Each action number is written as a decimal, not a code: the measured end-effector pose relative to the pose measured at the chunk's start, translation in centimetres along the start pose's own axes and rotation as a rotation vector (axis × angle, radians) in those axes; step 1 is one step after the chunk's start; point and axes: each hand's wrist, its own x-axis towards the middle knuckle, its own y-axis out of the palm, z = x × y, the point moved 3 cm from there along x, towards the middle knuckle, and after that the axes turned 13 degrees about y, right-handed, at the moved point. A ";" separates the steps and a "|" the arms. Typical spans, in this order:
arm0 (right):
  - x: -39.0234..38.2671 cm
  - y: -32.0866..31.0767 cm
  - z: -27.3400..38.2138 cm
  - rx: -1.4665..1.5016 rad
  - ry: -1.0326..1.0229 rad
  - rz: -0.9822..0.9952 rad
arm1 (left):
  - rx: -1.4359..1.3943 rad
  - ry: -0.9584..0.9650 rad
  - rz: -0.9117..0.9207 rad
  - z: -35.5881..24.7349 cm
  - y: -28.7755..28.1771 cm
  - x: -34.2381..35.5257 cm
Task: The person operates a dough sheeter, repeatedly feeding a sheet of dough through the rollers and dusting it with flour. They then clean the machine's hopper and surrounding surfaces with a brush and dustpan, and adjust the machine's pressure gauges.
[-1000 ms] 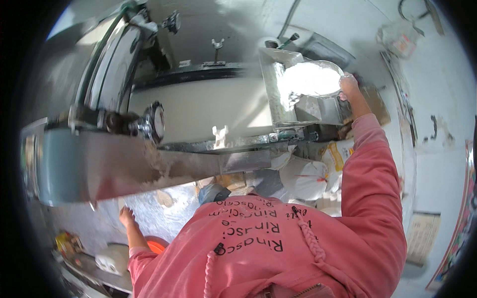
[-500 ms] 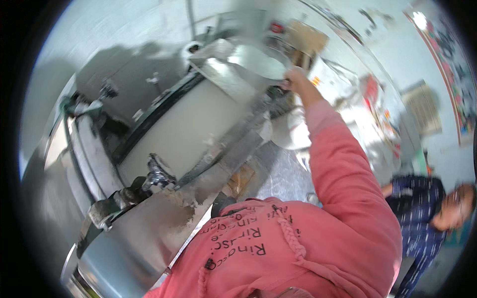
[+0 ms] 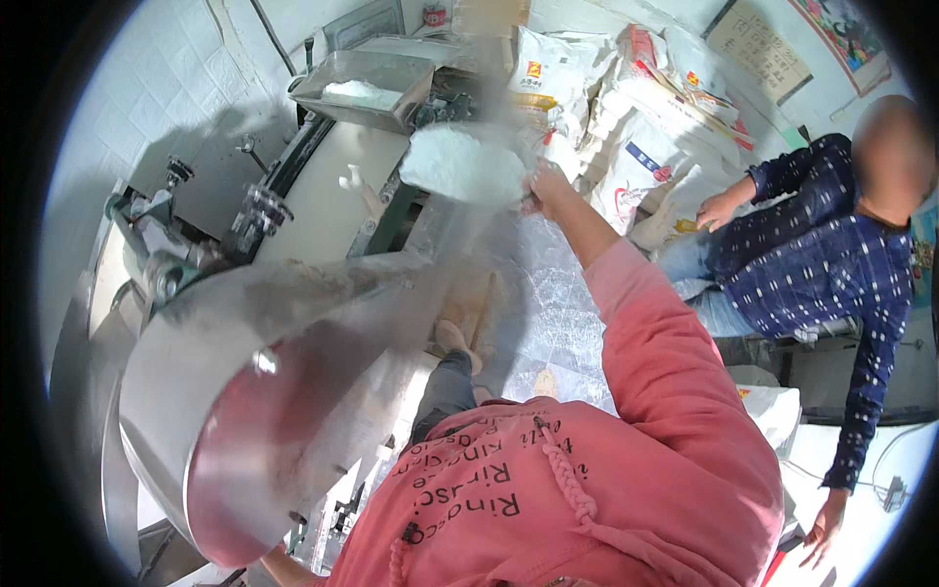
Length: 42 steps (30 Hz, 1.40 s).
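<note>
My right hand (image 3: 550, 189) is closed on the rim side of a shallow rounded bowl (image 3: 506, 200) that holds a heap of white, flour-like powder (image 3: 460, 161). The arm is stretched out ahead, holding the bowl above the floor beside a machine. Just left of the bowl lies the machine's pale flat bed (image 3: 333, 181), with a metal tray (image 3: 416, 96) of white powder at its far end. My left hand (image 3: 281, 565) shows only in part at the lower left, beside a large curved metal guard (image 3: 186, 367); its fingers are hidden.
Metal knobs (image 3: 262, 210) stick up along the machine. White printed sacks (image 3: 636, 161) are piled at the far right. A co-worker in a dark patterned shirt (image 3: 812, 245) is on the right, one arm hanging down. Pale patterned floor (image 3: 558, 293) lies between us.
The bowl has come away from the far tray, nearer to me, and now shows powder heaped in it. My view has turned; the curved guard and the co-worker show more fully.
</note>
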 end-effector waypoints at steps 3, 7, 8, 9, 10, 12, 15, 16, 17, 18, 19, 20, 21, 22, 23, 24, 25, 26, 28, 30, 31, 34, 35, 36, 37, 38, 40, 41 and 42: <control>-4.3 -4.0 -6.2 -0.131 -0.065 -0.058 | -0.090 0.078 0.022 -4.2 -1.5 -1.5; -10.5 -8.6 -14.5 -0.061 -0.023 -0.076 | 0.253 0.706 0.117 -10.8 -0.1 -9.6; -12.2 -9.6 -16.3 -0.155 -0.035 -0.101 | 0.371 0.949 0.304 -12.1 1.0 -12.7; -14.2 -10.6 -18.3 -0.096 -0.026 -0.101 | 0.683 1.027 0.232 -13.4 2.3 -14.9; -16.3 -11.5 -19.9 -0.163 -0.049 -0.091 | 0.808 1.169 0.270 -13.9 3.3 -17.3; -20.6 -12.2 -22.6 -0.175 -0.045 -0.025 | 0.646 1.292 0.364 -13.9 4.7 -21.3; -26.3 -11.3 -24.6 -0.142 -0.011 0.128 | 0.647 1.157 0.286 -12.5 5.4 -24.5; -28.2 -10.5 -25.7 -0.107 0.055 0.117 | 0.429 1.280 0.421 -12.5 5.5 -25.4; -30.6 -9.9 -26.7 -0.067 0.102 0.104 | 0.328 1.284 0.486 -12.1 5.4 -26.1; -32.9 -9.1 -27.2 -0.088 0.115 0.149 | 0.361 1.473 0.499 -11.8 4.7 -27.1; -34.9 -7.7 -28.3 -0.075 0.135 0.187 | 0.420 1.422 0.639 -11.5 4.7 -27.4; -37.3 -6.5 -29.6 -0.046 0.151 0.228 | 0.381 1.458 0.650 -11.5 3.8 -27.7; -39.1 -5.2 -30.5 -0.042 0.157 0.238 | 0.374 1.459 0.693 -11.5 3.3 -27.8; -40.9 -4.1 -31.5 -0.049 0.157 0.233 | 0.365 1.459 0.742 -11.5 2.7 -27.9; -42.3 -2.8 -32.3 -0.045 0.180 0.252 | 0.367 1.357 0.847 -11.3 2.2 -27.4; -43.6 -1.6 -33.0 -0.038 0.202 0.270 | 0.483 1.375 0.872 -11.2 1.7 -26.8; -44.6 -0.5 -33.5 -0.071 0.187 0.273 | 0.574 1.407 0.896 -11.1 1.1 -26.0; -45.5 0.7 -33.9 -0.092 0.160 0.320 | 0.664 1.445 0.925 -11.0 0.6 -24.9; -46.7 3.1 -35.0 -0.148 0.133 0.343 | 0.748 1.902 0.831 -11.2 -1.3 -22.9; -47.4 5.2 -36.3 -0.184 0.134 0.319 | 0.789 1.776 0.750 -11.1 -2.6 -19.4; -47.1 6.5 -36.9 -0.254 0.199 0.269 | 0.903 1.789 0.721 -10.6 -3.3 -18.3; -46.6 9.7 -37.7 -0.377 0.304 0.256 | 1.001 1.630 0.763 -9.2 -4.9 -16.1; -46.3 11.6 -36.9 -0.241 0.128 0.374 | 1.094 1.598 0.728 -8.5 -4.5 -16.0; -46.2 12.6 -36.6 -0.286 0.231 0.415 | 1.104 1.563 0.747 -8.1 -4.7 -16.1; -46.1 14.0 -36.1 -0.245 0.221 0.456 | 1.072 1.626 0.751 -7.5 -4.4 -16.6; -46.2 15.2 -35.8 -0.280 0.245 0.435 | 1.138 1.577 0.750 -7.1 -4.7 -16.6; -46.2 17.6 -34.9 -0.240 0.322 0.437 | 1.089 1.605 0.752 -6.3 -4.0 -16.9; -47.0 19.0 -34.8 -0.145 0.362 0.585 | 1.074 1.630 0.748 -6.0 -3.7 -16.9; -47.5 20.5 -34.7 -0.167 0.315 0.593 | 1.143 1.612 0.780 -5.6 -3.3 -16.5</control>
